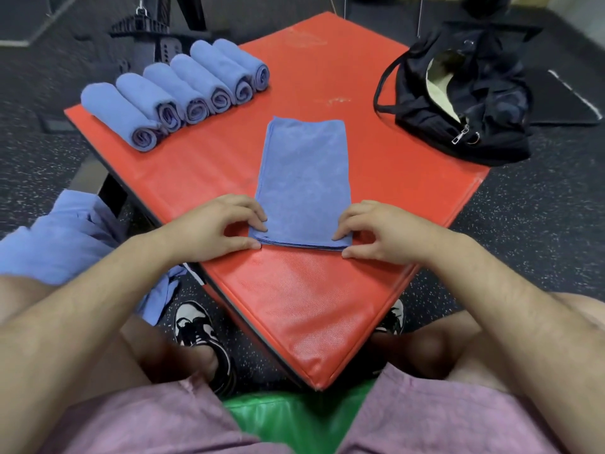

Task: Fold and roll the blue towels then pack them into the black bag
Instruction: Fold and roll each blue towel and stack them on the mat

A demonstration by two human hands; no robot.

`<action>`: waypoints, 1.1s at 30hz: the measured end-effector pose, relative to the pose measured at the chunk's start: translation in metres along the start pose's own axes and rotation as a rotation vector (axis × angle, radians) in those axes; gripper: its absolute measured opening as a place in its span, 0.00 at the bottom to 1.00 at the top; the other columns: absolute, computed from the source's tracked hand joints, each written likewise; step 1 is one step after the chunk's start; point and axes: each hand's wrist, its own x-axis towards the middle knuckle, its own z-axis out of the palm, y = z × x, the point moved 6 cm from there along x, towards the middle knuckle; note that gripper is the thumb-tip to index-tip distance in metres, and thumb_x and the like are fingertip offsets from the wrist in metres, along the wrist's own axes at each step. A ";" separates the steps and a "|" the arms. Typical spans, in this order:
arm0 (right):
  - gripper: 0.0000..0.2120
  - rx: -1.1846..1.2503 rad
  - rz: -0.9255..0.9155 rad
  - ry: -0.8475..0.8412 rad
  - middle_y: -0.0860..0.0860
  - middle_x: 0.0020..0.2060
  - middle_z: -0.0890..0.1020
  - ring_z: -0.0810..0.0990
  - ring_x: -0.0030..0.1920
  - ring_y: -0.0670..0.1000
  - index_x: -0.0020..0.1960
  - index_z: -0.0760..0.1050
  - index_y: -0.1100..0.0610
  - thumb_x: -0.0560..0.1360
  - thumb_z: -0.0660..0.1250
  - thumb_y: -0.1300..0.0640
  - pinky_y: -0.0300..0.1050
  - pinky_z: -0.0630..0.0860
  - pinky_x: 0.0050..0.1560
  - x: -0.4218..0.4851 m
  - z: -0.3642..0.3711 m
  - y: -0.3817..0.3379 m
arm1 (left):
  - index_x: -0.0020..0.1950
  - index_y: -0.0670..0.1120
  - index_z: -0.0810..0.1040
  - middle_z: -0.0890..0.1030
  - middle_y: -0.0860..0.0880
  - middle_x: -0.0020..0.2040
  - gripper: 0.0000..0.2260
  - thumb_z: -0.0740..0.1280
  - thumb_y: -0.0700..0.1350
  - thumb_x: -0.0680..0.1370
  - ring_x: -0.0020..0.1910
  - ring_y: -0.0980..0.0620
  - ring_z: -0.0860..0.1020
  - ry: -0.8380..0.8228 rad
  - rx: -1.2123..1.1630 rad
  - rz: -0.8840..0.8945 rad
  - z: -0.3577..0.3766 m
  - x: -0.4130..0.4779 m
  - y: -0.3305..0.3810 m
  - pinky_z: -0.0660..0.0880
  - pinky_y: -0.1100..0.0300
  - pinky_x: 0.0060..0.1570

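A blue towel [304, 178], folded into a long narrow strip, lies flat on the red mat [294, 306] and points away from me. My left hand [212, 227] pinches its near left corner between thumb and fingers. My right hand [376, 231] pinches the near right corner the same way. Several rolled blue towels [176, 90] lie side by side in a row at the mat's far left. The black bag [465, 103] sits unzipped at the mat's far right corner, its pale lining showing.
A heap of loose blue towels [62, 244] lies at my left, off the mat. Black gym equipment [154, 31] stands behind the rolled row. Speckled dark floor surrounds the mat; my knees and shoes are under its near corner.
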 end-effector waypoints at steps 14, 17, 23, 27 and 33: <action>0.05 0.100 0.151 0.214 0.50 0.45 0.80 0.75 0.46 0.47 0.52 0.76 0.55 0.78 0.65 0.61 0.38 0.69 0.48 0.008 -0.003 0.013 | 0.55 0.47 0.79 0.78 0.53 0.47 0.15 0.60 0.56 0.81 0.44 0.54 0.75 0.167 0.197 -0.021 -0.011 0.027 0.020 0.70 0.61 0.46; 0.05 0.077 0.172 0.239 0.49 0.47 0.78 0.76 0.49 0.48 0.53 0.76 0.54 0.78 0.65 0.60 0.43 0.72 0.54 0.010 0.003 0.018 | 0.60 0.47 0.78 0.77 0.51 0.50 0.19 0.67 0.60 0.78 0.48 0.52 0.75 0.166 0.328 0.108 -0.009 0.023 0.028 0.71 0.57 0.49; 0.04 -0.111 0.045 0.348 0.50 0.49 0.76 0.73 0.49 0.53 0.50 0.78 0.56 0.78 0.65 0.62 0.49 0.73 0.52 0.008 -0.002 0.005 | 0.54 0.44 0.80 0.77 0.48 0.52 0.07 0.64 0.43 0.81 0.50 0.47 0.76 0.267 0.205 0.110 -0.003 0.022 0.016 0.72 0.54 0.54; 0.06 -0.194 -0.049 0.303 0.52 0.46 0.80 0.76 0.48 0.56 0.50 0.80 0.58 0.77 0.65 0.62 0.52 0.77 0.49 0.005 0.000 -0.003 | 0.51 0.44 0.81 0.78 0.47 0.50 0.05 0.66 0.41 0.80 0.46 0.42 0.76 0.282 0.419 0.171 0.001 0.020 0.016 0.72 0.48 0.45; 0.10 -0.066 0.051 0.259 0.49 0.49 0.79 0.75 0.52 0.52 0.54 0.78 0.56 0.74 0.69 0.57 0.44 0.70 0.59 0.002 0.000 0.006 | 0.54 0.40 0.80 0.77 0.45 0.46 0.10 0.66 0.45 0.79 0.43 0.43 0.75 0.185 0.377 0.180 0.003 0.015 0.019 0.74 0.50 0.46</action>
